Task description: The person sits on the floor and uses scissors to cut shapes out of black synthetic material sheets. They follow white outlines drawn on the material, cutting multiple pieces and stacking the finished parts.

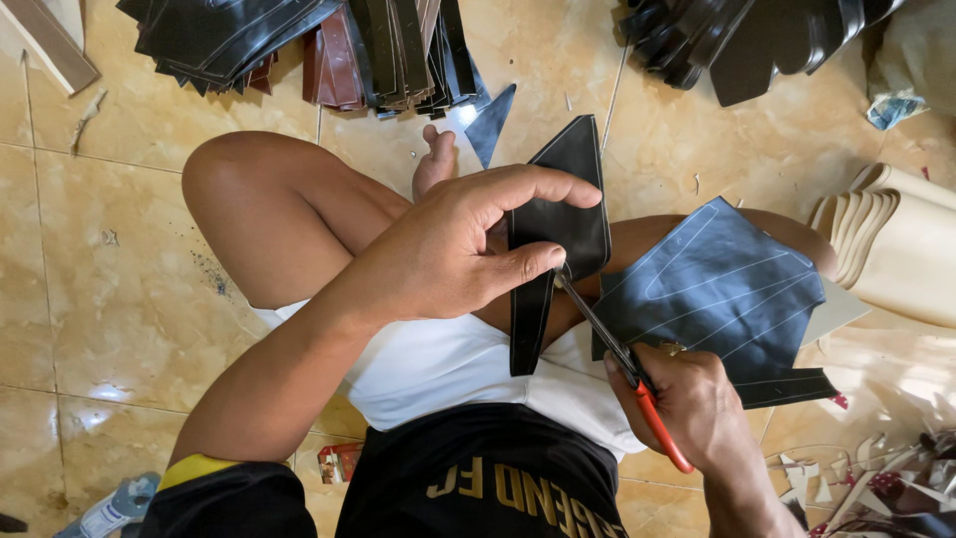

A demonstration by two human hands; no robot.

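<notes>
My left hand (448,249) pinches a black leather-like cut piece (558,229), thumb and fingers closed on its upper part, above my crossed legs. My right hand (687,403) grips red-handled scissors (622,359); their dark blades reach up to the piece's lower right edge, just below my left thumb. A long narrow strip of the black piece hangs down over my white shirt. A larger dark sheet with pale drawn outlines (717,289) rests on my right knee.
Stacks of black and brown cut pieces (299,45) lie on the tiled floor ahead, another black pile (757,35) at top right. Beige curved parts (896,239) stack at the right. Offcuts (876,478) litter the lower right; a plastic bottle (110,508) lies lower left.
</notes>
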